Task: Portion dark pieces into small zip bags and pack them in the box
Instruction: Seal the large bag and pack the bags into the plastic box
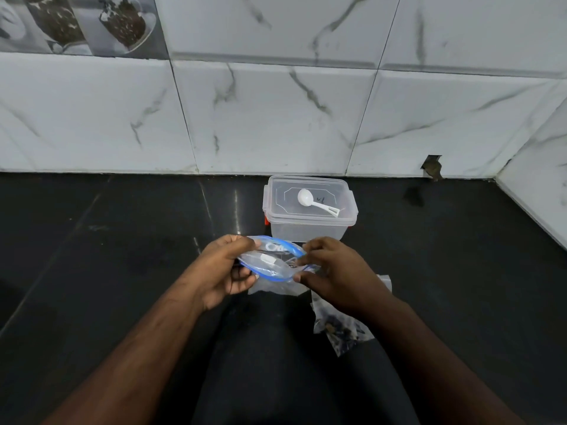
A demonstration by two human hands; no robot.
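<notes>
A clear zip bag with a blue seal is held over the black counter between both hands, its mouth spread open. My left hand grips its left edge. My right hand pinches its right edge. Below my right forearm lies a clear bag of dark pieces on the counter. Behind the hands stands a clear plastic box with its lid on, and a white scoop rests on the lid.
The black counter runs to a white marble-tiled wall at the back and right. A small hole in the tile sits at the back right.
</notes>
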